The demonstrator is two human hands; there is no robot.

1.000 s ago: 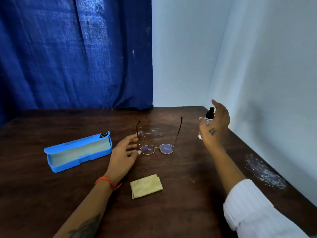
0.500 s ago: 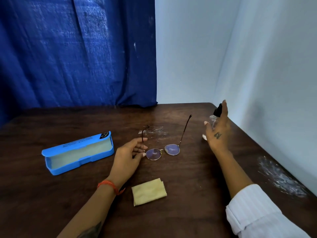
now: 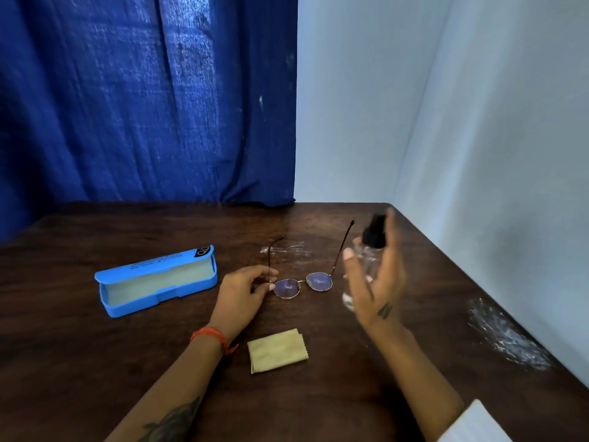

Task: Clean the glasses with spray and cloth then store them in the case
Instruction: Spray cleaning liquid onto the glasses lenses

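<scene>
A: What sits farthest left on the desk [image 3: 95,362]?

B: The blue case [image 3: 157,280], lid up, pale lining showing. It lies well apart from everything else.

A: And next along?

B: The left hand [image 3: 243,290], an orange thread on its wrist. Its grip is closed in a light pinch at the left corner of the glasses [image 3: 302,283], by the hinge of the left arm. Just in front of that hand, nearer the person, lies a folded yellow cloth [image 3: 277,349], touched by nothing.

A: How do the glasses lie?

B: Flat on the desk, lenses toward the person, both arms unfolded and pointing away toward the blue curtain [image 3: 143,100]. A shiny smear [image 3: 285,250] shows on the wood between the arms.

A: Then the right side?

B: The right hand [image 3: 377,282] is raised just right of the glasses, its grip closed round a small clear spray bottle [image 3: 366,256] with a black top; the forefinger reaches up beside the top. The hand is blurred, so I cannot tell whether it presses down. Farther right, near the pale wall [image 3: 494,154], is another shiny patch [image 3: 506,333].
</scene>
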